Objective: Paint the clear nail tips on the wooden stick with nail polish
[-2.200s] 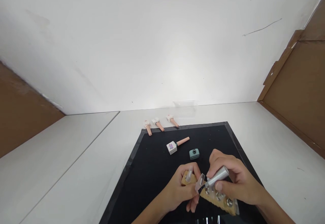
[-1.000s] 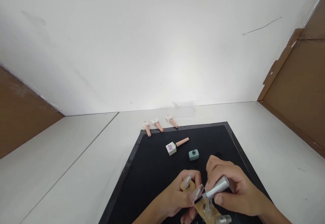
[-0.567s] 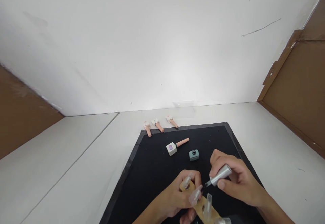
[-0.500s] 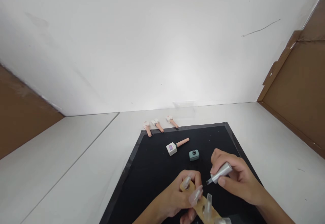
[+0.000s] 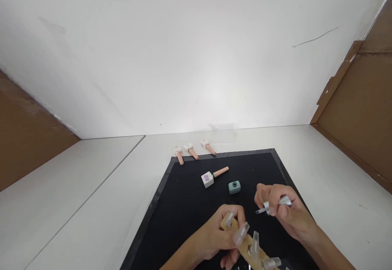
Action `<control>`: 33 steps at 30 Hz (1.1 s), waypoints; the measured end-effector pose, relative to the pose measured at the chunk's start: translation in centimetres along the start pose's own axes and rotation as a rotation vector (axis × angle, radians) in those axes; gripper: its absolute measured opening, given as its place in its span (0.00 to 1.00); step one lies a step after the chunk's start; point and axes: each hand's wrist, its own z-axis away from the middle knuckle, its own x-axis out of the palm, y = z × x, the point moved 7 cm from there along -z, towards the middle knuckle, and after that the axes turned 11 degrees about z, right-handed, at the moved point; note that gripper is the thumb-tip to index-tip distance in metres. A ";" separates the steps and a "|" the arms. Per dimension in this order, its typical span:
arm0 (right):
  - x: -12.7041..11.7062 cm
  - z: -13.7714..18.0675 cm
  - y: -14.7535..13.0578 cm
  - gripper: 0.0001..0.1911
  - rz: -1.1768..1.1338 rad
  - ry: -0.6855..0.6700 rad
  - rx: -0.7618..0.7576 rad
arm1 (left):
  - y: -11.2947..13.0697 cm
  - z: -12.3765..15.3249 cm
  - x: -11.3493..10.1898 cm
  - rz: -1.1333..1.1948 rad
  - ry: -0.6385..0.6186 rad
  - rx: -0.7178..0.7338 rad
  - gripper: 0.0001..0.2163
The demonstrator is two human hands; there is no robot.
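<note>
My left hand (image 5: 219, 231) is closed round a tan nail-tip stand (image 5: 246, 247) that carries several clear false nail tips (image 5: 255, 243). One pinkish nail tip (image 5: 241, 234) sticks up close to the left fingers. To the right, my right hand (image 5: 283, 206) pinches a nail polish brush (image 5: 284, 200) by its silver cap, its bristle end pointing left, apart from the tips. Beyond the hands a teal polish bottle (image 5: 234, 187) stands uncapped, its dark neck showing. Left of it lies a white bottle (image 5: 207, 179) with a purple mark and a peach cap.
A black mat (image 5: 171, 217) with a grey taped border covers the white table (image 5: 92, 192). Several white bottles with peach caps (image 5: 192, 153) lie along its far edge. A white wall rises behind, with brown cardboard panels (image 5: 358, 110) at both sides.
My right hand has drawn the brush back to the right, away from the pinkish nail tip, and turned it. My left hand and the stand have shifted slightly right.
</note>
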 end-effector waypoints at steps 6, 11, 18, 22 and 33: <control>0.5 0.2 0.9 0.18 0.086 -0.046 0.135 | 0.2 -0.2 0.1 -0.025 0.038 -0.035 0.16; 1.3 -0.1 0.3 0.18 0.102 -0.131 0.120 | 0.0 -0.4 -0.1 -0.035 0.067 -0.062 0.16; 1.4 -0.1 0.0 0.18 0.189 -0.158 0.078 | -0.1 -0.6 -0.5 -0.071 0.138 -0.108 0.17; 1.2 -0.1 0.0 0.18 0.249 -0.151 0.055 | -0.1 -0.7 -0.3 -0.052 0.097 -0.092 0.17; 0.6 0.0 0.0 0.17 0.258 -0.113 0.043 | -0.3 -0.4 -0.6 -0.049 0.080 -0.076 0.17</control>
